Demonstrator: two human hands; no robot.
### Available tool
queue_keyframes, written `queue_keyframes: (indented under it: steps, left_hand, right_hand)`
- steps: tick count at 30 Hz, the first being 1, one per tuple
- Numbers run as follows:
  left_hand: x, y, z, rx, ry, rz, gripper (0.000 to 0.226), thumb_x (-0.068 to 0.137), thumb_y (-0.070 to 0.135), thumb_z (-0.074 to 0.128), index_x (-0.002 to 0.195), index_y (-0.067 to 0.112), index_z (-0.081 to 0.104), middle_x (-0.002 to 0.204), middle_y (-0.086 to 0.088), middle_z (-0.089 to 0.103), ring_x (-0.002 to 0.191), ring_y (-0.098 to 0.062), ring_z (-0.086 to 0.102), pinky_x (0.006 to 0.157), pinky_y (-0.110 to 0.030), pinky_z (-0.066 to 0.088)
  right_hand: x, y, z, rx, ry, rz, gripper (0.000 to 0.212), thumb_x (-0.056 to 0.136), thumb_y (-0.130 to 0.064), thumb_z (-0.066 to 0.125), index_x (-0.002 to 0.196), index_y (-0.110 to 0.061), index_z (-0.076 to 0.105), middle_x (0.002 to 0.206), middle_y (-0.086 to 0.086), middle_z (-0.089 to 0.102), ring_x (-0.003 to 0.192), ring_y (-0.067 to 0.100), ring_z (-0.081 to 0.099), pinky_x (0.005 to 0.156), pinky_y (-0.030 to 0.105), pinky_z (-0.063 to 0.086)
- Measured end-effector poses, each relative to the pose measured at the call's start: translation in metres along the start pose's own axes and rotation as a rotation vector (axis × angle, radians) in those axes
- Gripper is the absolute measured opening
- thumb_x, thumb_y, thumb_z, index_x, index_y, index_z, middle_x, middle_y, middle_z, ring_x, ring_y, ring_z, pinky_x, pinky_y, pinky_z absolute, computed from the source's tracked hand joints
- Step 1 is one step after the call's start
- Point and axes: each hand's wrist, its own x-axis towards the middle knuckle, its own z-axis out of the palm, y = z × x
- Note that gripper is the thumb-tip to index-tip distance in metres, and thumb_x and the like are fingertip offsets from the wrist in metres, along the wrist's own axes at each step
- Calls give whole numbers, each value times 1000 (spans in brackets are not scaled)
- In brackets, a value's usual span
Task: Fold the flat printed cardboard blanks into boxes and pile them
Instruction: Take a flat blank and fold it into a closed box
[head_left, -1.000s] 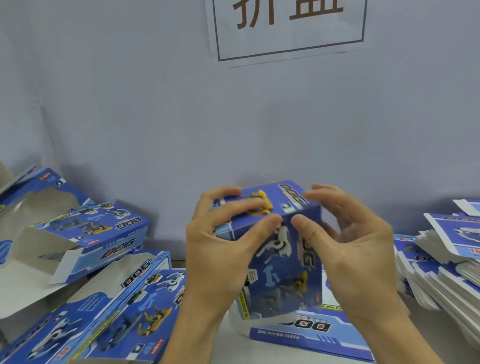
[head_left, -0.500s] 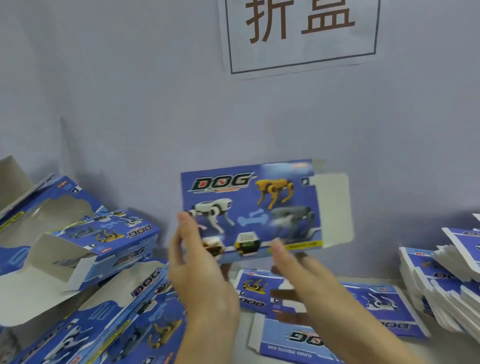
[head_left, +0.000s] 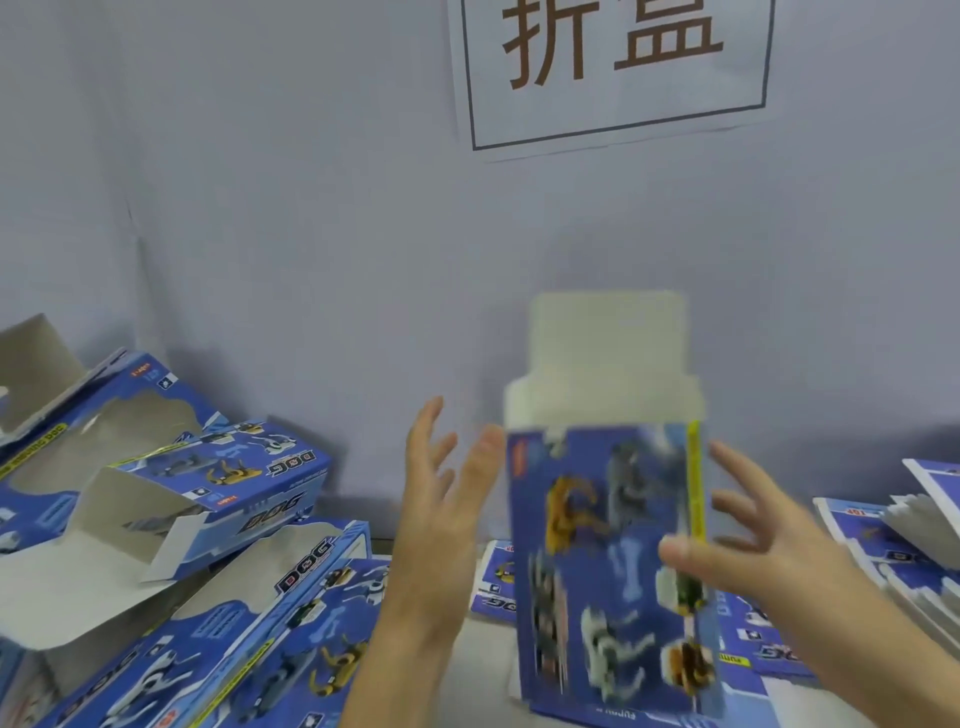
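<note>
Already we can see a pile of folded boxes on the left — blue ones with toy dogs, leaning on each other, some with flaps open. So part of the job looks done.

Next comes our left hand. Its fingers are spread and it holds nothing, though one fingertip is right at the edge of the box in the middle. That box stands tall and blurry, with its white top flap sticking up, not tucked in.

Our right hand is spread wide too — we cannot tell if the thumb touches the box.

Under it lie flat blanks on the worktop, and a stack of flat blanks waits on the right. We think lots are left to fold.
</note>
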Motion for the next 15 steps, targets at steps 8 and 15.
queue_keyframes:
  steps: [8,15]
  left_hand:
    - [-11,-21,25,35,-54,140,51,72,61,63,119,63,43,99,7,74,94,-13,72,76,-31,60]
    - [-16,-41,34,105,156,173,36,77,53,60,102,28,57,96,6,70,87,-1,67,64,-9,50]
  right_hand:
    - [7,24,31,209,-50,-180,70,61,-62,85,117,-61,43,113,-20,68,103,12,70,78,39,61]
    - [5,32,45,152,97,-261,37,75,-62,51,109,-50,57,97,-12,71,88,5,70,67,21,57]
